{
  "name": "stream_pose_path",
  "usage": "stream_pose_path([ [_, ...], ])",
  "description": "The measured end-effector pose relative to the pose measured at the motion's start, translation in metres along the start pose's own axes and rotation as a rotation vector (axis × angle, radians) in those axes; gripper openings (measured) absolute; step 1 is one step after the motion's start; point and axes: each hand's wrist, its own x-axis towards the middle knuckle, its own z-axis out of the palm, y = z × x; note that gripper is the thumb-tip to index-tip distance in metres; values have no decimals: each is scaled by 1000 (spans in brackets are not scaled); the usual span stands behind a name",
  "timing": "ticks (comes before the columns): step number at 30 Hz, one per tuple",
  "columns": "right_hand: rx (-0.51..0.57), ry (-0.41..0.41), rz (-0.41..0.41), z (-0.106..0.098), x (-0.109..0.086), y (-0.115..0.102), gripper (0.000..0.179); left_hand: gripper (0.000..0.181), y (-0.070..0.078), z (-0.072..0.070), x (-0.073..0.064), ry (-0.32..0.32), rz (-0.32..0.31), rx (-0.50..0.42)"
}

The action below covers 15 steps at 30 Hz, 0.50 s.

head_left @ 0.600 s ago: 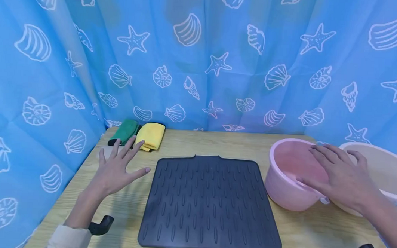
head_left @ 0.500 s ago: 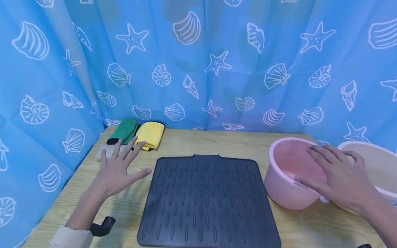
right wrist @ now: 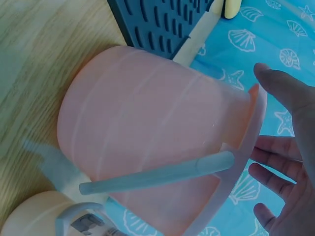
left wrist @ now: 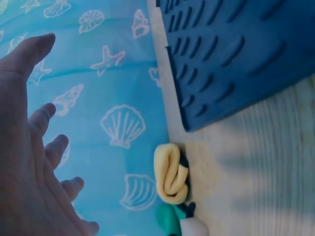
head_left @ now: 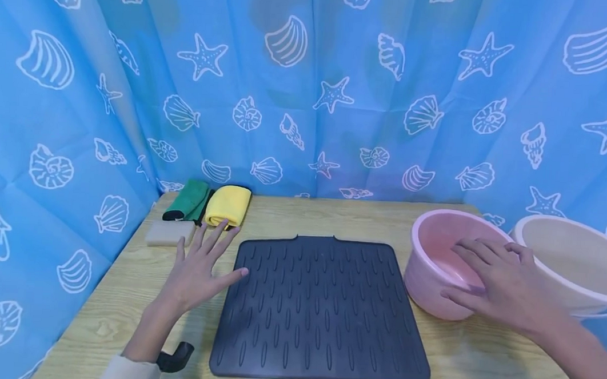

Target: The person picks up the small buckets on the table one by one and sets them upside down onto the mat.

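My left hand (head_left: 196, 275) hovers palm down with spread fingers, between the ribbed dark mat (head_left: 322, 316) and the pale sponge (head_left: 169, 233). Nothing is in it. In the left wrist view its fingers point toward the shell-patterned curtain, apart from everything. My right hand (head_left: 501, 286) hangs over the near right rim of the pink bucket (head_left: 434, 291), fingers spread loosely and holding nothing. The right wrist view puts its thumb close by the rim of that bucket, whose pale handle (right wrist: 157, 173) hangs along the side.
A cream bucket (head_left: 563, 254) stands right of the pink one. At the back left lie a folded green cloth (head_left: 188, 199) and a folded yellow cloth (head_left: 229, 204). A blue curtain (head_left: 341, 65) closes off the back and left sides of the wooden table (head_left: 343, 214).
My left hand has moved right and slightly nearer, uncovering the sponge. My right hand has shifted left and a little lower over the pink bucket.
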Motion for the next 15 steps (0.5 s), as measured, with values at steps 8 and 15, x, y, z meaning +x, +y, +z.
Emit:
stream_pose_path([
  [8, 0, 39, -39, 3, -3, -2, 72, 90, 11, 11, 2, 9, 16, -17],
  [15, -9, 66, -94, 6, -6, -3, 71, 90, 17, 15, 0, -2, 13, -38],
])
